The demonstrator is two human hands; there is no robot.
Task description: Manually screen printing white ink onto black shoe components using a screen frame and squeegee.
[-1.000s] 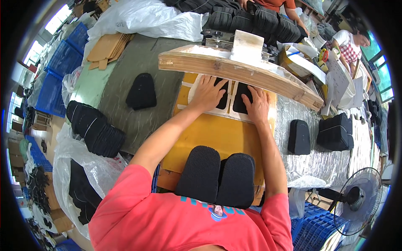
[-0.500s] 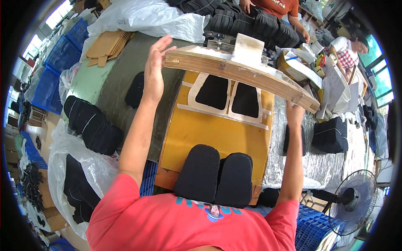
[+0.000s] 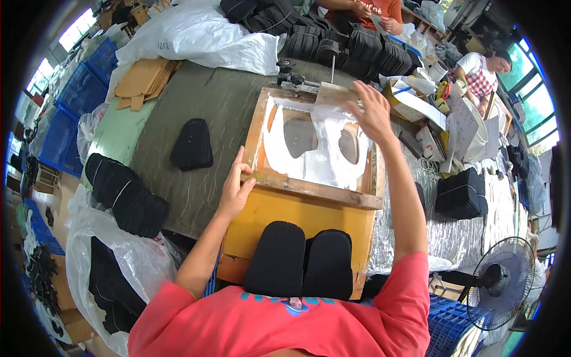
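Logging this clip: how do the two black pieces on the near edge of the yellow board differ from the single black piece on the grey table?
The pair sits side by side on the yellow board, near the person's chest; the single piece lies alone on the grey table, left of the wooden frame. The pair looks rounded at the far end; the single piece narrows toward its far end. The left hand is nearer the single piece. All are black, similar fabric shapes.
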